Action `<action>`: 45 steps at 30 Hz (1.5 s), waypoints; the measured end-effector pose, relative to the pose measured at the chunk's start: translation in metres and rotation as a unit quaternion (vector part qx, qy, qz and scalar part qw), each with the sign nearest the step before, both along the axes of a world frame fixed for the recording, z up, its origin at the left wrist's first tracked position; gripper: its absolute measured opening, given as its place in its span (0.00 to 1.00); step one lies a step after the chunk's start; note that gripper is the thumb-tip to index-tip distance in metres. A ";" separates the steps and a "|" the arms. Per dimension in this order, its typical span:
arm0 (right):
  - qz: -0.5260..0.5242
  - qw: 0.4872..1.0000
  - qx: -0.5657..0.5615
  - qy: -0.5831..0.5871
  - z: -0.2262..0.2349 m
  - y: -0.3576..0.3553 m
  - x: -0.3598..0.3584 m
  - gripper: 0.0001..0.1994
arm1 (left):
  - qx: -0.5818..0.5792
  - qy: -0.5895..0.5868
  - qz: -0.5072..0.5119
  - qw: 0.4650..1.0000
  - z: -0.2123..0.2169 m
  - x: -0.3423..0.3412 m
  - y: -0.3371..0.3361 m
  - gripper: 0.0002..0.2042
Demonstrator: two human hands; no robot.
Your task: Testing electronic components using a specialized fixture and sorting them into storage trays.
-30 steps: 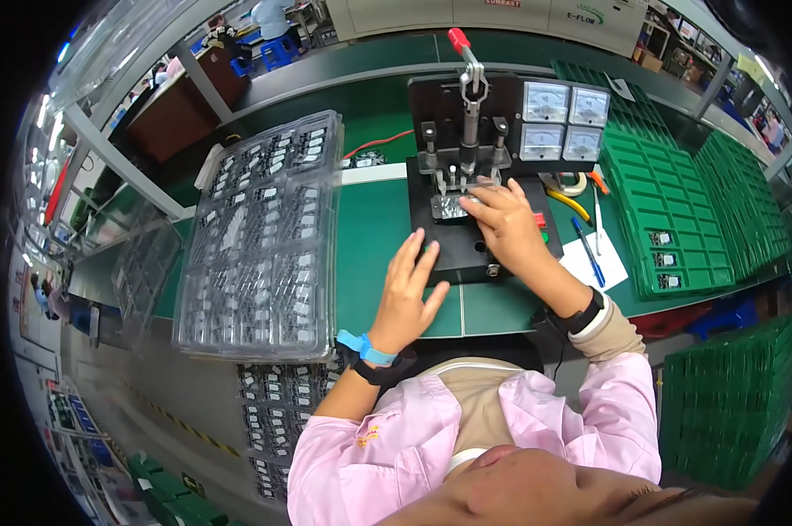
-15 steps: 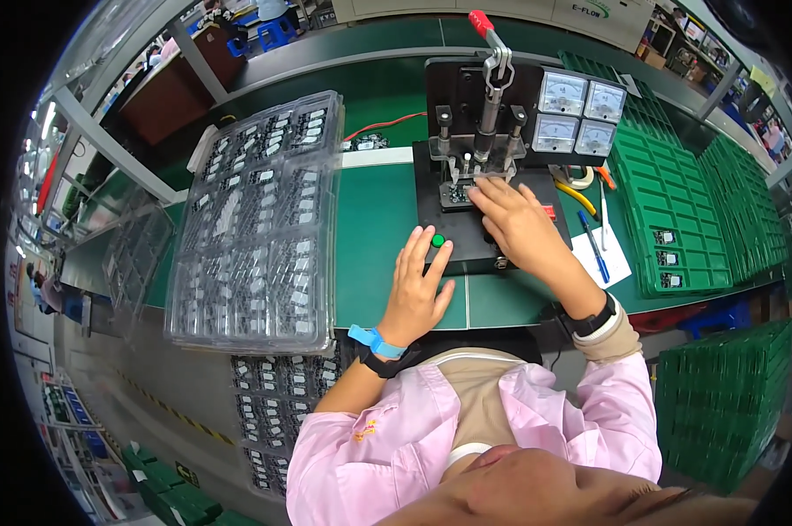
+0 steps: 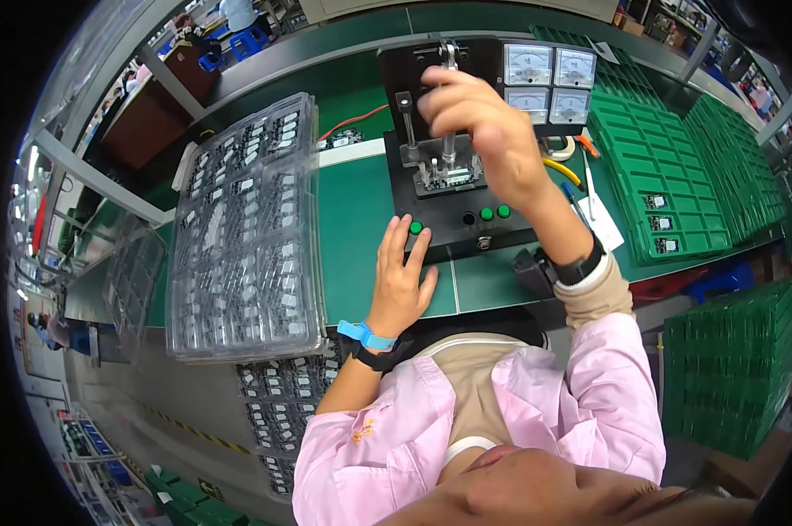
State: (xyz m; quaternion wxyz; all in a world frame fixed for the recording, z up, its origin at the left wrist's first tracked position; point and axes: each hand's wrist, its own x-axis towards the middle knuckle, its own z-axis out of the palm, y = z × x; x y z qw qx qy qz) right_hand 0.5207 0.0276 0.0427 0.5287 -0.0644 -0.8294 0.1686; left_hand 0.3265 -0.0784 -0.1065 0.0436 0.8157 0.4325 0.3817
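A black test fixture (image 3: 466,219) with metal posts, round green buttons and white dial meters (image 3: 549,74) stands on the green bench. My right hand (image 3: 475,114) is raised over it and closed around the fixture's upright lever handle (image 3: 449,54). My left hand (image 3: 402,276) lies flat on the bench at the fixture's front left corner, fingers spread, fingertips beside a green button (image 3: 416,228); it holds nothing. A small part sits in the fixture's nest (image 3: 449,175) under the posts.
A clear plastic tray (image 3: 242,237) of several small parts lies to the left, with more trays below it. Green trays (image 3: 668,167) are stacked to the right, and a green crate stack (image 3: 729,359) stands lower right. Pens and a paper sheet (image 3: 602,223) lie beside the fixture.
My right hand has risen from the fixture's nest to the lever handle on top and closed on it. My left hand slid slightly toward the fixture's green button.
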 end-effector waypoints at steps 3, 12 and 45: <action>-0.265 0.962 0.061 0.001 -0.039 -0.040 0.017 0.26 | -0.005 -0.006 0.004 1.000 -0.001 -0.006 -0.001 0.32; -0.519 0.827 -0.031 -0.213 -0.124 -0.090 0.075 0.23 | 0.003 -0.003 -0.003 1.000 0.001 -0.003 -0.003 0.32; -0.464 0.850 0.082 -0.237 -0.082 -0.038 -0.022 0.24 | 0.017 0.117 0.135 0.984 0.024 0.009 -0.006 0.30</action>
